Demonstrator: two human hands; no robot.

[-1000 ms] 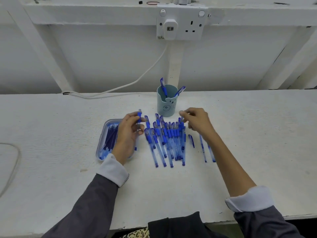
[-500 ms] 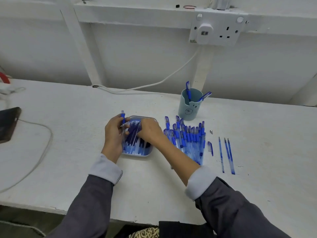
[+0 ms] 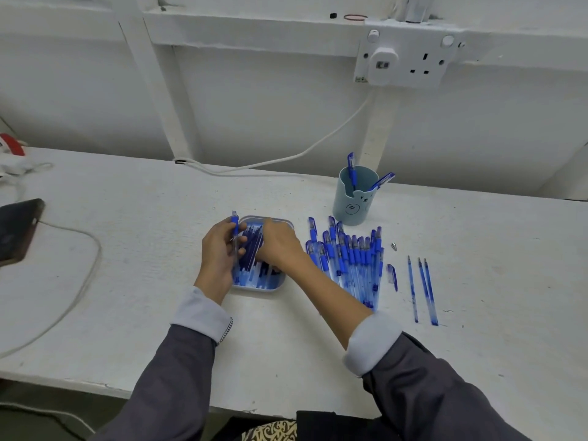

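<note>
A shallow blue tray (image 3: pixel 265 289) on the white table holds several blue pen refills. My left hand (image 3: pixel 218 254) sits at the tray's left edge and grips an upright clear pen barrel (image 3: pixel 234 226) with a blue grip. My right hand (image 3: pixel 280 246) reaches across into the tray with its fingertips down among the refills. Whether they pinch one is hidden. To the right lies a row of several assembled blue pens (image 3: pixel 350 262). Behind them a pale blue cup (image 3: pixel 353 198) holds two pens.
Three loose refills (image 3: pixel 424 289), a pen cap (image 3: pixel 392 275) and a small metal tip (image 3: pixel 394 246) lie right of the pens. A dark phone (image 3: pixel 16 230) with a white cable (image 3: pixel 86 275) is at far left. A wall socket (image 3: pixel 404 62) hangs above.
My right hand has moved left from the pen pile to the tray and now dips into the refills. My left hand keeps hold of the pen barrel. The view has swung left.
</note>
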